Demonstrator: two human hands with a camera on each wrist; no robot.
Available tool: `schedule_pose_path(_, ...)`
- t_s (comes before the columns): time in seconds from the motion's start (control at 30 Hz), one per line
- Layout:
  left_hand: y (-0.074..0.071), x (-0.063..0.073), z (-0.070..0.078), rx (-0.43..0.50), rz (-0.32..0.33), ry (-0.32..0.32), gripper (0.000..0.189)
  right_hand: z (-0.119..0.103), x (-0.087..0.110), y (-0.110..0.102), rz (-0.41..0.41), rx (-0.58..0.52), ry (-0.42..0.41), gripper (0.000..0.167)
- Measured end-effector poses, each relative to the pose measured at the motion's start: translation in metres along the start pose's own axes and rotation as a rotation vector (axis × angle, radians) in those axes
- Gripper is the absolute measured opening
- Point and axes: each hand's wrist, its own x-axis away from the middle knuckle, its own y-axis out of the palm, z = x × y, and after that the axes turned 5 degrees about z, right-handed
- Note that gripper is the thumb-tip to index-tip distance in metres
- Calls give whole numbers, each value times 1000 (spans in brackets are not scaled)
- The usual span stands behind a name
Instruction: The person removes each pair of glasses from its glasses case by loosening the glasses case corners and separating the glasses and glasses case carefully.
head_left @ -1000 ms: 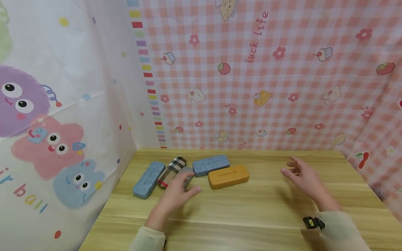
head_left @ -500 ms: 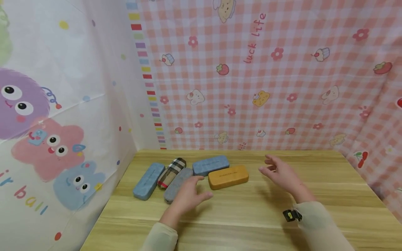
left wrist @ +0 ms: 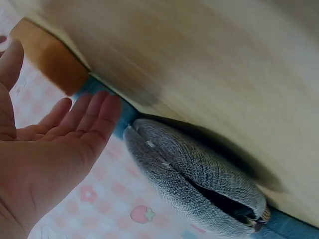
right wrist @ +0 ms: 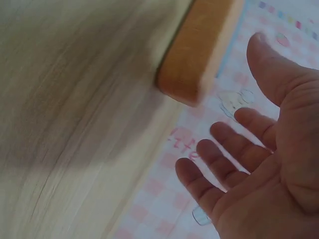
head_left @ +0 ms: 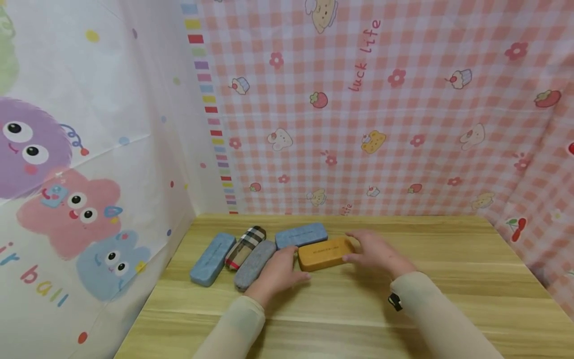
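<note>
An orange glasses case (head_left: 324, 254) lies on the table between my two hands. My left hand (head_left: 278, 274) hovers at its left end, fingers extended and thumb apart. My right hand (head_left: 378, 253) is at the other end, its thumb overlapping the case's front corner in the head view. In the right wrist view the orange case (right wrist: 194, 55) sits ahead of spread, relaxed fingers (right wrist: 234, 164). Left of my left hand lies a grey fabric glasses case (head_left: 253, 269); the left wrist view shows a dark slit along this grey case (left wrist: 199, 174).
A blue glasses case (head_left: 299, 236) lies right behind the orange one. Farther left are a plaid case (head_left: 246, 247) and a second blue case (head_left: 213, 259). Behind the wooden table (head_left: 358, 319) hangs a pink checked cloth (head_left: 403, 119), with a white printed cloth (head_left: 148, 164) on the left.
My right hand has moved left to the orange case's right end. My left hand has shifted right, off the grey case, to the orange case's left end. The cases stay put.
</note>
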Motion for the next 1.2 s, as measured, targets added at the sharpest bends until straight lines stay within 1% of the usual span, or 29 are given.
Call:
schedule_pose_path(0.07,2,-5,0,-33,3,20,87,-2,-3,3,-9,29,-30,76)
schedule_pose_path(0.17,6,-11,-1,-81,10,44,85,-3,-6,9,-22,42,-46,73)
schedule_pose_path(0.23,9,-14,0,-98,18,46,82,-3,-7,12,-28,31,-46,72)
schedule_pose_path(0.37,14,-19,3,-122,30,46,81,-3,-7,16,-38,18,-54,77)
schedule_pose_path(0.57,19,-27,10,-173,12,53,78,-4,-9,18,-45,46,-54,76)
schedule_pose_path(0.63,19,-28,12,-172,6,51,77,-4,-9,19,-44,60,-52,76)
schedule_pose_path(0.77,19,-30,13,-145,-12,69,76,0,-8,20,-28,114,-64,73)
schedule_pose_path(0.87,18,-31,13,-132,-26,90,77,3,-6,21,-10,167,-93,71)
schedule_pose_path(1.0,16,-32,12,-126,-23,111,78,5,-3,23,27,218,-150,68)
schedule_pose_path(1.2,19,-34,12,-128,-27,111,77,9,3,25,68,264,-186,63)
